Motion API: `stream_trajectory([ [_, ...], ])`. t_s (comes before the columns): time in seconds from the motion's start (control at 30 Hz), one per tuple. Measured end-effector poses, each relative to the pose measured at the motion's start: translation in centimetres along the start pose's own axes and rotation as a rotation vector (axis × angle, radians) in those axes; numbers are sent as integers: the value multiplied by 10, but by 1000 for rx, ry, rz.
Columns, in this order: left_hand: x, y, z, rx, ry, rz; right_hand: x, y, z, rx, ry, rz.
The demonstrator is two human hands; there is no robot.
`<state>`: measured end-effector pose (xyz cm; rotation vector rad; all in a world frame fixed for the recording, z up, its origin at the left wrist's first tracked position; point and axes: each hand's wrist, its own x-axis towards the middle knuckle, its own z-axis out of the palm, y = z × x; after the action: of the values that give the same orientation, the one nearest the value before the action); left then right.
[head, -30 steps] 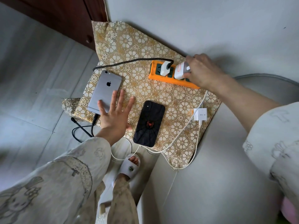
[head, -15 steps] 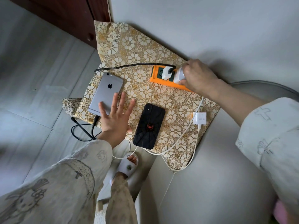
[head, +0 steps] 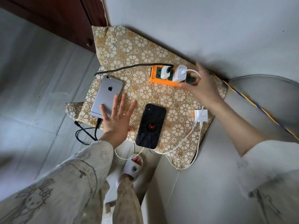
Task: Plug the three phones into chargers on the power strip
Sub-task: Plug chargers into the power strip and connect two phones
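An orange power strip [head: 156, 81] lies at the back of the small table. Two white chargers stand plugged into it: the left one [head: 165, 72] carries a black braided cable, the right one [head: 179, 75] a white cable. My right hand [head: 202, 88] hovers over the strip's right end with fingers apart, thumb by the strip's front edge. A silver phone [head: 107, 94] and a black phone with a red spider [head: 151, 126] lie face down. My left hand [head: 115, 120] rests flat, fingers spread, partly over the silver phone's near corner. A third white charger [head: 201, 115] lies loose at the right edge.
A gold floral cloth [head: 145, 50] covers the table. A dark wooden cabinet [head: 64, 16] stands at the back left and a grey padded seat [head: 258, 97] on the right. A black cable loop [head: 84, 135] hangs to the tiled floor. My slippered foot [head: 133, 167] is below the table.
My right hand has let go of the second white charger, which now stands in the strip, and has drawn back to the right. My left hand has stayed flat.
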<state>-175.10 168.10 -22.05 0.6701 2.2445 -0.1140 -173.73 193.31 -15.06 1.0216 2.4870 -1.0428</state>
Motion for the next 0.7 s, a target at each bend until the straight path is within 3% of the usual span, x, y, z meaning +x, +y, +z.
stream_trajectory([
  [0.1,0,0,1,6,7,3,-43,29,16,412,-24,245],
  [0.23,2,-1,3,12,22,12,-106,52,53,659,-114,394],
  [0.4,-7,-1,7,5,118,42,-154,67,110,700,-165,590],
  [0.53,-48,3,34,-200,192,112,-170,57,117,629,-147,542],
  [0.63,-89,13,51,-526,112,107,-180,42,103,480,-120,464],
  [0.7,-113,21,55,-611,-2,70,-186,34,91,603,-132,480],
])
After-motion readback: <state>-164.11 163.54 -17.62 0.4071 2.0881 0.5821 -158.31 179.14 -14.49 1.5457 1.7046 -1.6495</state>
